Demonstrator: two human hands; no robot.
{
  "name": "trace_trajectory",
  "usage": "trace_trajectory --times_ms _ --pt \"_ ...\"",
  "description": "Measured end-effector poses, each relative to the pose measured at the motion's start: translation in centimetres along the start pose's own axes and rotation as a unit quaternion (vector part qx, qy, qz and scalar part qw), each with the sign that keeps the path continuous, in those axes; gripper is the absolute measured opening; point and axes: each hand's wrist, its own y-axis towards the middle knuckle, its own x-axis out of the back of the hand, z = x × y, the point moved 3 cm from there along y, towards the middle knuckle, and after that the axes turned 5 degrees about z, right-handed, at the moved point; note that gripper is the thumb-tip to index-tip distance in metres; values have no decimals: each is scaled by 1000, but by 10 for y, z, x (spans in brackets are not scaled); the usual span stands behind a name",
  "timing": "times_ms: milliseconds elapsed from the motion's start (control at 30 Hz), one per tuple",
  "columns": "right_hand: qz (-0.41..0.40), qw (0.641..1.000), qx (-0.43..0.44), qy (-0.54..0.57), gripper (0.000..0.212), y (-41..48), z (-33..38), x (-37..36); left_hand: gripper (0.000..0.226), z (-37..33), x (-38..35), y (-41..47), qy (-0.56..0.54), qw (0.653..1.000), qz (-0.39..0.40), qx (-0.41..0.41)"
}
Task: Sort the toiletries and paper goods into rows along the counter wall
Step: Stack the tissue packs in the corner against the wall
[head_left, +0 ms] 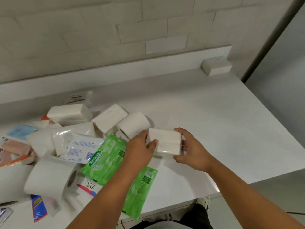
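Observation:
A white tissue pack (166, 142) is held between both hands just above the white counter (214, 123). My left hand (140, 149) grips its left end, thumb on the front face. My right hand (189, 149) clasps its right end. One white pack (216, 65) stands alone against the counter wall at the far right. To the left lies a jumble: more white tissue packs (109, 119), a toilet roll (133, 124), a big toilet roll (49, 179), two green Sanicare wipes packs (105, 159), a white wipes pack (79, 147) and a Dove soap box (89, 185).
A raised ledge (132, 68) runs along the tiled wall behind the counter. The counter's right edge (280, 129) drops off to the floor, and its front edge is near my body. Small sachets and orange-marked packs (16, 152) crowd the far left.

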Motion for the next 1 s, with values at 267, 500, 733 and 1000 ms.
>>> trace_trajectory --times_ms 267,500,733,1000 --pt "16 1000 0 25 94 -4 -18 49 31 -24 -31 15 -101 993 2 57" --pt "-71 983 -1 171 66 5 -22 108 33 -66 -61 35 -216 972 -27 83" --pt "-198 935 -13 294 27 14 -32 182 34 -122 -96 73 -275 960 -9 59" --pt "-245 945 -12 215 24 40 -51 275 30 -181 -148 138 -333 938 -64 67"
